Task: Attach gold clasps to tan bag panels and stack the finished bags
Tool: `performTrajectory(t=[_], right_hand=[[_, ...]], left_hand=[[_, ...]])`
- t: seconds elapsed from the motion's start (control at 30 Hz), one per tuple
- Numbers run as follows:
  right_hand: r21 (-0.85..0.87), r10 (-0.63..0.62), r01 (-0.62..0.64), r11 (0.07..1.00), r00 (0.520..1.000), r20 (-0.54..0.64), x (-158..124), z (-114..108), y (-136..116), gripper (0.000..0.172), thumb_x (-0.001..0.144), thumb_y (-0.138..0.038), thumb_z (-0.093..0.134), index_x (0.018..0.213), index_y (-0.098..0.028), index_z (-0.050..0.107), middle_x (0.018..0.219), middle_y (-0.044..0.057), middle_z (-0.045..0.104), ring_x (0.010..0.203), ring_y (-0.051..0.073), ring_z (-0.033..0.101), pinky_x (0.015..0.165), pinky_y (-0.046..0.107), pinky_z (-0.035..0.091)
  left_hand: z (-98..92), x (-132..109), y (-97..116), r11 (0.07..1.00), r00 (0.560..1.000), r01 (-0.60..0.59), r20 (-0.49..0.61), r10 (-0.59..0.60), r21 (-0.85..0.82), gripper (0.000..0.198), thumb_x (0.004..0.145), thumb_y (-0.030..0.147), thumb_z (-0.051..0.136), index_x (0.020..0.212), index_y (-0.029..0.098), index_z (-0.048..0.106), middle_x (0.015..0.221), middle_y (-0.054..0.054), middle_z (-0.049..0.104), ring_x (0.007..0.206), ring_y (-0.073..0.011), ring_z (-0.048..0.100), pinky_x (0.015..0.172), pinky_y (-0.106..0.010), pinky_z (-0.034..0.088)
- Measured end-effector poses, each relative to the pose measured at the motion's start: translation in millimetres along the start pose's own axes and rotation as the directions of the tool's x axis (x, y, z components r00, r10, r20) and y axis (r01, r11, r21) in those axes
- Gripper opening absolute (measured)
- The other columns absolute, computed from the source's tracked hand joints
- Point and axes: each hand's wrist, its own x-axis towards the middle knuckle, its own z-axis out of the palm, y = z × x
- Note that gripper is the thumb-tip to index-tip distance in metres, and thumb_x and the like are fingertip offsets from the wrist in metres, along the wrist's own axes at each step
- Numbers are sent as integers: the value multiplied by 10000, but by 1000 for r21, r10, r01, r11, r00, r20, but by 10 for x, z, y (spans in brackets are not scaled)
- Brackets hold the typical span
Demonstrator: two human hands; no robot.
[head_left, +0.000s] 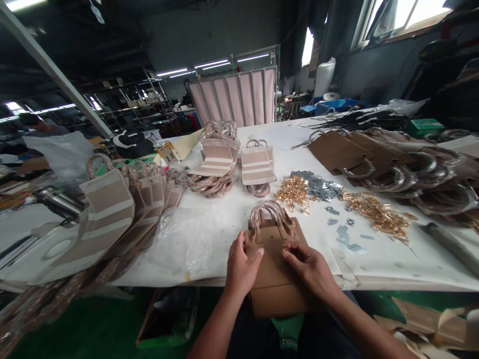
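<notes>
A tan leather bag piece [275,279] with plastic-wrapped handles [271,217] lies at the near edge of the white table [392,262] and hangs over it. My left hand [241,267] rests flat on its left side, gripping the edge. My right hand [309,267] presses on its middle, fingertips pinching a small gold fitting [284,248] at the panel.
Piles of gold clasps [295,192] [377,212] and grey metal plates [318,187] lie beyond the bag. Stacks of pink-striped bag panels [219,157] [112,209] stand left and centre, brown panels with handles [392,159] right. A clear plastic bag [183,244] lies left of my hands.
</notes>
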Motion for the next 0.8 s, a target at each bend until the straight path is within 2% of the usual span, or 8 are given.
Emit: performTrajectory(t=[0.1, 0.2, 0.3, 0.37, 0.43, 0.53, 0.63, 0.8], right_hand=[[72, 23, -22, 997, 1000, -13, -26, -14, 19, 454, 871, -608, 739, 1049, -191, 741, 1046, 79, 758, 973, 286, 678, 874, 362, 523], [135, 7, -8, 991, 1000, 7, -29, -45, 52, 432, 879, -583, 758, 1049, -186, 738, 1074, 77, 745, 991, 269, 663, 904, 351, 513], [177, 8, -12, 984, 1000, 24, -24, -81, 106, 422, 883, -559, 778, 1072, -184, 738, 1043, 65, 737, 957, 243, 658, 877, 328, 516], [185, 29, -35, 982, 999, 33, -14, -110, 126, 439, 892, -562, 770, 1113, -184, 735, 981, 55, 734, 865, 222, 661, 795, 312, 530], [137, 14, -17, 990, 1000, 23, 14, -148, 104, 433, 903, -565, 753, 1110, -185, 743, 960, 59, 741, 824, 222, 671, 748, 310, 541], [-73, -162, 162, 984, 987, 16, 127, -225, -18, 347, 932, -506, 728, 1090, -201, 771, 1061, 84, 751, 936, 253, 702, 822, 329, 561], [-296, -337, 374, 879, 926, 169, 331, -300, -165, 260, 997, -385, 652, 1159, -219, 770, 1150, 92, 734, 988, 242, 711, 866, 329, 560], [-496, -377, 562, 661, 821, 429, 677, -337, -262, 234, 1028, -278, 582, 1169, -239, 765, 1143, 85, 736, 958, 230, 726, 849, 315, 572]], left_hand=[[22, 78, 184, 947, 987, 158, 44, -152, -279, 964, 760, 372, 832, 1575, 145, 369, 1314, -172, 670, 1131, -314, 679, 952, -401, 549], [11, 112, 364, 835, 952, 270, 262, -157, -479, 739, 722, 344, 886, 1373, 146, 598, 1162, -137, 747, 1033, -303, 713, 916, -380, 553], [-10, 146, 419, 690, 834, 470, 533, -142, -551, 478, 741, 359, 889, 1121, 118, 727, 1054, -149, 778, 980, -322, 738, 918, -417, 557], [-7, 187, 370, 594, 767, 579, 620, -165, -558, 460, 753, 370, 885, 1103, 107, 741, 1028, -164, 785, 962, -334, 749, 923, -445, 560], [16, 237, 277, 524, 732, 640, 653, -194, -562, 472, 749, 373, 885, 1109, 99, 749, 1016, -174, 788, 948, -341, 757, 927, -458, 560], [65, 289, 143, 459, 709, 683, 667, -229, -568, 484, 747, 387, 873, 1114, 94, 759, 1018, -178, 792, 927, -339, 764, 923, -456, 562], [90, 292, 94, 425, 704, 695, 671, -235, -580, 464, 752, 377, 866, 1110, 100, 765, 1012, -173, 796, 910, -327, 765, 903, -439, 566], [95, 267, 88, 412, 710, 690, 666, -228, -595, 456, 747, 395, 873, 1072, 93, 770, 983, -168, 796, 865, -316, 760, 863, -421, 563]])
